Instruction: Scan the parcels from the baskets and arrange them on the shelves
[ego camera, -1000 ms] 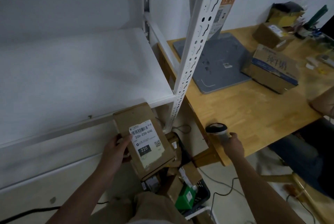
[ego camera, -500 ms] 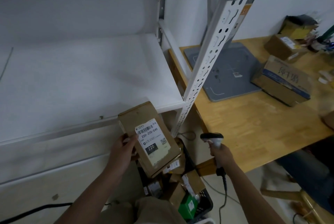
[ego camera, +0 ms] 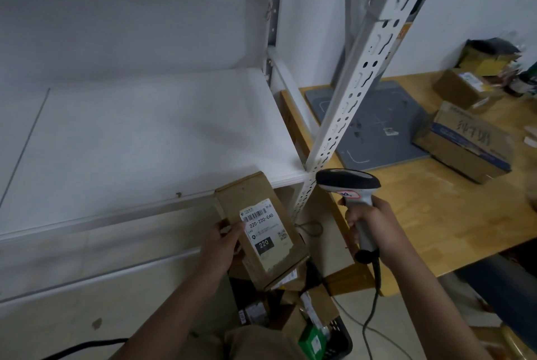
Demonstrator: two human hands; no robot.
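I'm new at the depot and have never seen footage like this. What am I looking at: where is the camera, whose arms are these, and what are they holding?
No machine here: a person wears a camera on the head, so this one picture looks forward and down at their own arms. The left hand holds a flat cardboard parcel, its printed label facing up. The right hand grips a corded barcode scanner, its head just right of the parcel's top. Behind them is a white shelf; below, a dark basket holds more parcels. To the right, a wooden table carries a grey plate and some boxes.
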